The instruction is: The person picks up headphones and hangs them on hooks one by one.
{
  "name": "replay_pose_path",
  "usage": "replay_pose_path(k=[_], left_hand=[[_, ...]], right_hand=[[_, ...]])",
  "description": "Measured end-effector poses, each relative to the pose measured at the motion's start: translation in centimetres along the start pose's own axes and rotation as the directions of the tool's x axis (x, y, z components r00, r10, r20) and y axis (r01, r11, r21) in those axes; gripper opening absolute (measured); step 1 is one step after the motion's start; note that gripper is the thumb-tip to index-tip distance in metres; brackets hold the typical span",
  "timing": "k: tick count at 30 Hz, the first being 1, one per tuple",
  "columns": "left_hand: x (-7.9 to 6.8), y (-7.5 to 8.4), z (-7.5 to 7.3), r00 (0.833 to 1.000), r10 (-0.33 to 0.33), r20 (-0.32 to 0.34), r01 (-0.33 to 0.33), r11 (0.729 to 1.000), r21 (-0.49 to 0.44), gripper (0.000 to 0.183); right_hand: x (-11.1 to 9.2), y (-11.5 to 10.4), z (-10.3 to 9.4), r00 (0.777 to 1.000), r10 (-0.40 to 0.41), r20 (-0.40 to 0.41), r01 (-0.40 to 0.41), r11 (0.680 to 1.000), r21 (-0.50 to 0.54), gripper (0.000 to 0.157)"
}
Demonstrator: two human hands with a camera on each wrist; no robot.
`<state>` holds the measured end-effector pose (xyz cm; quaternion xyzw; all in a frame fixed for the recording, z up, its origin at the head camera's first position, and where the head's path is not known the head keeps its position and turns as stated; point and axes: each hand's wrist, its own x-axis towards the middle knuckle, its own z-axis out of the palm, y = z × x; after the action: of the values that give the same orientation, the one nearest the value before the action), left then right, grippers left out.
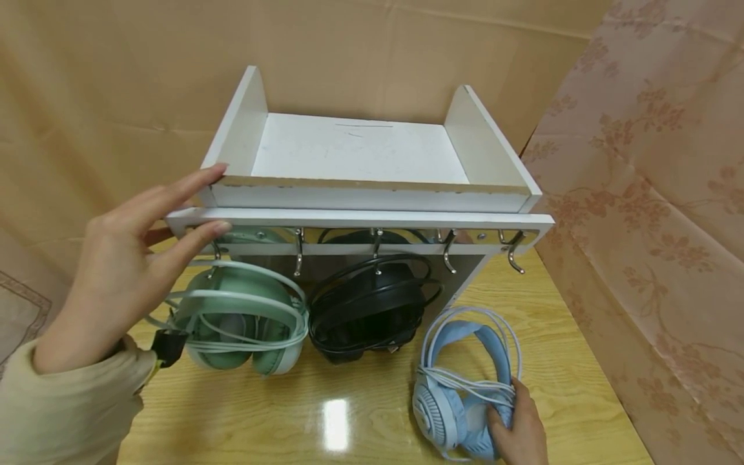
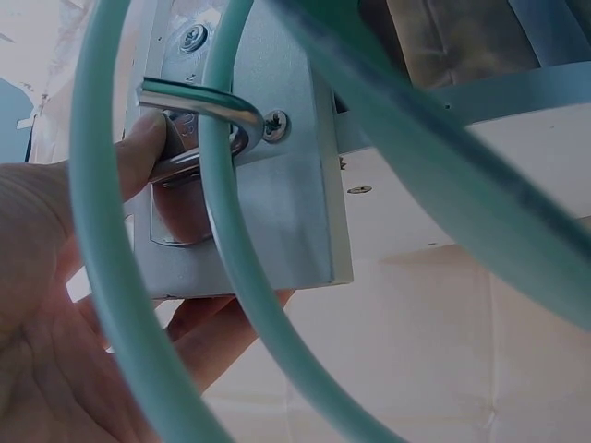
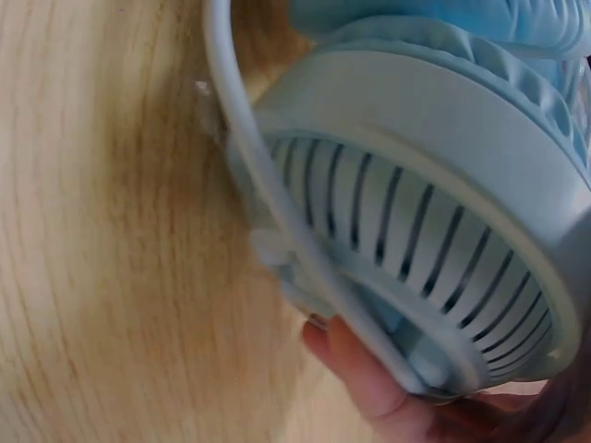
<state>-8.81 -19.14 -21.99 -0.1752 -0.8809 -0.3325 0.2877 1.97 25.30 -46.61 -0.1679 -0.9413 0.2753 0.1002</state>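
Note:
My left hand (image 1: pixel 128 258) pinches the left end of a white hook rack (image 1: pixel 372 218), thumb on its front and fingers over the top. Green headphones (image 1: pixel 238 302) hang from the leftmost metal hook beside that hand; in the left wrist view their green band (image 2: pixel 222 166) loops over the hook (image 2: pixel 245 125). Black headphones (image 1: pixel 366 303) hang from the middle hook. At lower right, my right hand (image 1: pixel 520 429) grips light blue headphones (image 1: pixel 433 407) by an earcup, with their cable bundled around the band. The right wrist view shows the slatted earcup (image 3: pixel 388 212) close over the wood.
A white open-topped shelf (image 1: pixel 360 152) with two side panels sits above the hooks. Bare metal hooks (image 1: pixel 449 252) project at the right of the rack. The wooden table (image 1: pixel 279 420) lies below, with tan cloth (image 1: pixel 378 58) behind and a floral curtain (image 1: pixel 657 213) at right.

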Motion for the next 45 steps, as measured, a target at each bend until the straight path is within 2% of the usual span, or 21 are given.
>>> replay_pose_path(k=[7, 11, 14, 19, 27, 34, 39, 45], left_hand=[[-0.1, -0.2, 0.1, 1.000, 0.003, -0.008, -0.003, 1.000, -0.008, 0.063], [0.0, -0.2, 0.1, 1.000, 0.001, -0.008, -0.001, 1.000, -0.006, 0.063], [-0.1, -0.1, 0.1, 1.000, -0.005, -0.010, 0.005, 1.000, -0.002, 0.063], [-0.1, -0.1, 0.1, 1.000, -0.003, -0.011, 0.003, 1.000, 0.000, 0.062], [-0.1, -0.2, 0.1, 1.000, -0.006, -0.012, 0.006, 1.000, -0.005, 0.062], [-0.1, -0.2, 0.1, 1.000, 0.002, -0.015, -0.002, 1.000, -0.010, 0.062], [0.0, -0.1, 0.1, 1.000, 0.013, -0.019, -0.013, 1.000, -0.004, 0.062], [0.0, -0.1, 0.1, 1.000, 0.026, -0.015, -0.026, 1.000, 0.006, 0.063]], right_hand=[[0.2, -0.2, 0.5, 0.997, 0.046, -0.069, -0.043, 0.998, 0.045, 0.060], [0.2, -0.2, 0.8, 0.989, 0.033, -0.143, -0.025, 0.998, 0.058, 0.060], [0.1, -0.3, 0.9, 0.976, 0.014, -0.218, 0.002, 0.997, 0.075, 0.059], [0.1, -0.3, 1.1, 0.957, 0.010, -0.291, 0.018, 0.996, 0.092, 0.060], [0.2, -0.2, 1.2, 0.926, 0.006, -0.376, 0.046, 0.991, 0.128, 0.063], [0.2, -0.7, 1.0, 0.903, 0.030, -0.429, 0.035, 0.989, 0.141, 0.062], [0.3, -0.8, 1.1, 0.875, 0.053, -0.482, 0.025, 0.988, 0.154, 0.061], [0.6, -1.1, 1.0, 0.840, 0.028, -0.542, 0.090, 0.978, 0.190, 0.061]])
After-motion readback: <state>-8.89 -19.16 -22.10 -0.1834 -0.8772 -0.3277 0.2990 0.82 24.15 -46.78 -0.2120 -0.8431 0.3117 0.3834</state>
